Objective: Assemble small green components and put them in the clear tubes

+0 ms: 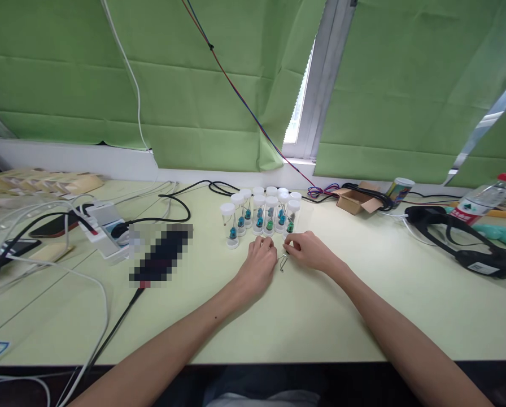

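A group of clear capped vials stands upright on the table, just beyond both hands. Small blue and green pieces with thin wires show inside them. My left hand rests on the tabletop in front of the vials, its fingers curled; whatever they may hold is hidden. My right hand is closed in a pinch close to the front right vials, and I cannot make out what is between the fingertips. Between the two hands a small bent metal wire piece lies just below the right fingertips.
At left are a power strip, tangled cables and a pixelated dark object. An open cardboard box, a can, a black headset and a plastic bottle stand right. Green blinds hang behind.
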### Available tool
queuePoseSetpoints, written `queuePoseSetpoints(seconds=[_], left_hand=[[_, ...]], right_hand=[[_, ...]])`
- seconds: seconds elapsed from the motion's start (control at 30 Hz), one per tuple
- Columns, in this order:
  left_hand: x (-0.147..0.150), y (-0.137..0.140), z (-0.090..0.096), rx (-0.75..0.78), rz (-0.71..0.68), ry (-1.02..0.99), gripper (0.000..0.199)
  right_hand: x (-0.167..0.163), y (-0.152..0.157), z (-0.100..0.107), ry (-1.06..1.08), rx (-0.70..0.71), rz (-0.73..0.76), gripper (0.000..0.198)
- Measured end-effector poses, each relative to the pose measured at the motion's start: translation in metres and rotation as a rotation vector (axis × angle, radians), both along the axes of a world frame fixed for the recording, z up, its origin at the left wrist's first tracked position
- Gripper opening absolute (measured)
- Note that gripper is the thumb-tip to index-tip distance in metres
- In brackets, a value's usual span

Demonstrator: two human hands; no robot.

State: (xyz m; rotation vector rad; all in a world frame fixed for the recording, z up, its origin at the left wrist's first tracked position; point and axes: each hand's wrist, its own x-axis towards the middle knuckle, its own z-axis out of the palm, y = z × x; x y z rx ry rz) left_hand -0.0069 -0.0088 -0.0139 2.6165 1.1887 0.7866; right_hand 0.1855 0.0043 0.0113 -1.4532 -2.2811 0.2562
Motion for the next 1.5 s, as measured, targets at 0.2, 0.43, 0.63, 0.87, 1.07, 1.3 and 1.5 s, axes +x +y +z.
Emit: queuePoseSetpoints(seconds=[0.2,0.43,0.63,0.87,1.07,1.3,1.5], left_hand=[[0.0,0.0,-0.002,0.004,0.002,0.01,0.017],[0.0,0.0,-0.002,-0.011,0.011,-0.021,0.015],[0.001,-0.003,0.007,-0.019,0.028,-0.055,0.022],[0.001,-0.003,0.017,-0.108,0.051,-0.178,0.023],[0.001,-0.002,0.018,-0.13,0.049,-0.267,0.021],[0.003,-0.002,0.021,-0.12,0.011,-0.314,0.02],[0.0,0.001,0.026,-0.1,0.046,-0.343,0.019]], right_hand=[[0.0,0.0,0.0,0.005,0.004,0.001,0.02],[0.0,0.0,0.0,0.01,-0.005,0.001,0.02],[0.0,0.001,-0.001,0.03,0.005,0.012,0.019],[-0.001,0.0,0.001,0.158,0.054,0.058,0.039],[-0.008,-0.007,0.006,0.295,-0.045,0.093,0.034],[-0.016,-0.011,0.006,0.499,-0.201,0.125,0.033],[-0.018,-0.012,0.006,0.579,-0.097,0.093,0.035]])
